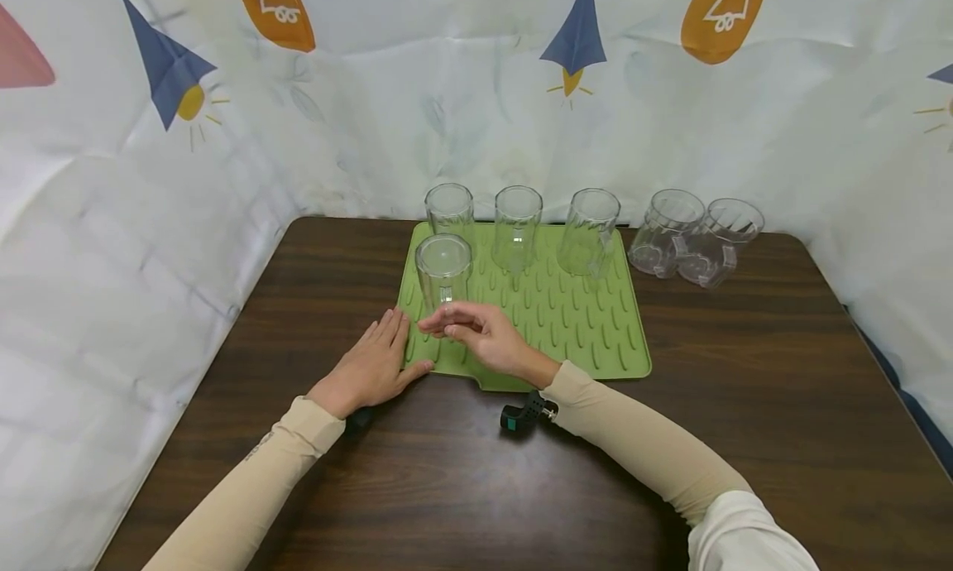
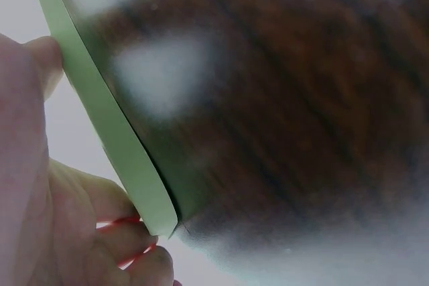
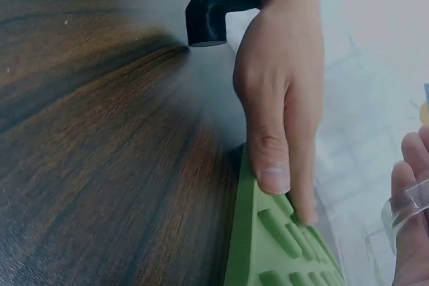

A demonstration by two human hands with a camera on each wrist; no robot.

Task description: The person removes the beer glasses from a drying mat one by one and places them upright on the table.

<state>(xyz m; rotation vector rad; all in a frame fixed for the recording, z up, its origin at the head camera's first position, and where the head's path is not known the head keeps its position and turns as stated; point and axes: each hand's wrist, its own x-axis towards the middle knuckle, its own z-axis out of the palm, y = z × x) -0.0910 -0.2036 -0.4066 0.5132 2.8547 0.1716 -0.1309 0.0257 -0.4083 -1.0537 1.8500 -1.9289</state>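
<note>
My left hand (image 1: 372,364) lies flat with straight fingers on the front left edge of a green ribbed drying mat (image 1: 551,327). In the right wrist view it presses on that mat edge. A clear glass mug (image 1: 444,261) stands on the mat's left side with its handle towards me; its top looks closed, as if upside down. At that handle is my right hand (image 1: 484,335), its fingers fairly straight and the thumb apart from them. The right wrist view shows the glass handle (image 3: 409,202) across the fingers; whether they touch it is hard to tell.
Along the mat's back edge stand three more glass mugs (image 1: 517,227). Two others (image 1: 666,232) stand close together on the dark wooden table (image 1: 744,372), right of the mat. A patterned white curtain (image 1: 476,124) hangs behind. A black wrist device (image 1: 524,414) sits below my right wrist.
</note>
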